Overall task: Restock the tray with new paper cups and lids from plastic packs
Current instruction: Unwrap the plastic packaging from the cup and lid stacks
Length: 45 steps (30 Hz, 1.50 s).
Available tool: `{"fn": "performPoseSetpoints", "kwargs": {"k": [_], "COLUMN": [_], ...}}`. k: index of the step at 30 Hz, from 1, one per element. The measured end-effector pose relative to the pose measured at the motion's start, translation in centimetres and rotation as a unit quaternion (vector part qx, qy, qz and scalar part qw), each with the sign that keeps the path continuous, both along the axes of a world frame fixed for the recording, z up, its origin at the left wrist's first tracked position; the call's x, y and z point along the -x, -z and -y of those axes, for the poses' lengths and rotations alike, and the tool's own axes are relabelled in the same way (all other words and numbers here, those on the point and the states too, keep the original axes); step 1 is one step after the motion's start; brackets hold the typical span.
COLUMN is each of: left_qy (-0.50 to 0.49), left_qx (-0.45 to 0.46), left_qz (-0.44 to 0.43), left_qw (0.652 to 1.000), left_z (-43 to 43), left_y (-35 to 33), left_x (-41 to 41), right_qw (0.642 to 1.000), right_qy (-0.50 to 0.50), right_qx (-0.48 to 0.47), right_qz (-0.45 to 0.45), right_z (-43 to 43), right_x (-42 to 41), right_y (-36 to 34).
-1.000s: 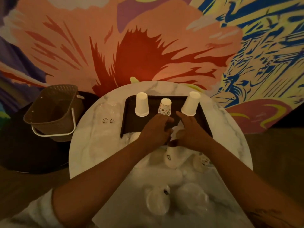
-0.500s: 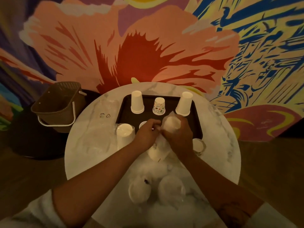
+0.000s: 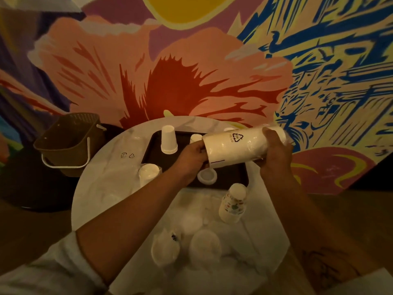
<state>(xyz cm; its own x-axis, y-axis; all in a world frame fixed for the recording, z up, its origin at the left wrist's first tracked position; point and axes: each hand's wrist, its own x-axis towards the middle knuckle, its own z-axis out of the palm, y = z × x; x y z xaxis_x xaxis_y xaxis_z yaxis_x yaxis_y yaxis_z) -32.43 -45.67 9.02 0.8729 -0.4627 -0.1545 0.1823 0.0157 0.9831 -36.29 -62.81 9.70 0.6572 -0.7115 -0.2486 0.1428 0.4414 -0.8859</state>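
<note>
Far left, off the table: brown perforated basket (image 3: 70, 141), white handle. Round marble table (image 3: 102, 188), with a flattened clear wrapper (image 3: 127, 155) on its left part. Sleeve of white cups (image 3: 148, 172) stands just beside the dark tray (image 3: 157, 160), at its near-left corner. On the tray: inverted white cup stack (image 3: 168, 139) at far left, single lid (image 3: 207, 176) by the near edge.

Left hand (image 3: 191, 158) pinches the left end of the plastic cup pack (image 3: 240, 145), fingers curled. The pack is held roughly level above the tray (recycling mark facing up). Right hand (image 3: 276, 154) grips its right part, fingers wrapped over.

Patterned cup stack (image 3: 234, 204) stands on the table, near side of the tray. Bagged lids (image 3: 205, 245) lie nearest.
</note>
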Motion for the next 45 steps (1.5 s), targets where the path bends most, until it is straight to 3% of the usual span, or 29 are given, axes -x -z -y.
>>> {"fn": "performPoseSetpoints", "kwargs": {"k": [3,8,12,17,22,27,30,34,37,41,43,45], "left_qy": [0.013,-0.095,-0.102,-0.039,0.0,-0.039,-0.05,-0.073,-0.014,0.018,0.033,0.015], "left_qx": [-0.019,-0.17,-0.161,-0.104,-0.138,-0.106,-0.115,-0.191,-0.198,-0.271,-0.26,-0.217], "left_qz": [-0.032,-0.054,-0.042,-0.07,-0.073,-0.069,-0.073,-0.037,0.017,0.055,0.037,-0.035], "left_qw": [0.999,0.979,0.981,0.991,0.988,0.991,0.989,0.978,0.98,0.961,0.964,0.975], "left_z": [0.9,1.4,0.5,-1.2,-3.7,-5.7,-6.4,-5.3,-4.3,-3.2,-3.0,-3.4], "left_y": [-0.5,0.5,0.3,-0.6,-0.9,-1.4,-1.3,-2.1,-2.1,-1.5,-1.0,-0.5], "left_x": [0.3,-0.9,-1.1,-1.3,-3.7,-5.6,-6.3,-6.3,-5.8,-5.0,-5.3,-5.5], "right_qw": [0.998,0.991,0.991,0.996,0.992,0.984,0.982,0.983,0.986,0.988,0.986,0.985], "right_qy": [-0.005,0.056,0.058,0.033,0.081,0.137,0.156,0.16,0.147,0.133,0.128,0.126], "right_qx": [-0.067,-0.12,-0.121,-0.088,-0.098,-0.112,-0.102,-0.071,-0.029,0.055,0.089,0.096], "right_qz": [0.012,0.011,0.016,0.005,0.011,0.035,0.041,0.055,0.069,0.063,0.062,0.071], "right_z": [-0.7,-3.7,-5.0,-5.2,-2.4,0.2,0.8,-0.1,-0.3,-0.7,-0.7,-0.5], "right_x": [0.1,-0.5,-1.0,-1.2,-0.8,0.1,0.6,0.6,0.7,0.8,0.8,1.0], "right_y": [0.3,1.2,1.2,0.8,0.6,-0.1,-0.1,-0.8,-1.2,-1.5,-1.4,-1.3]}}
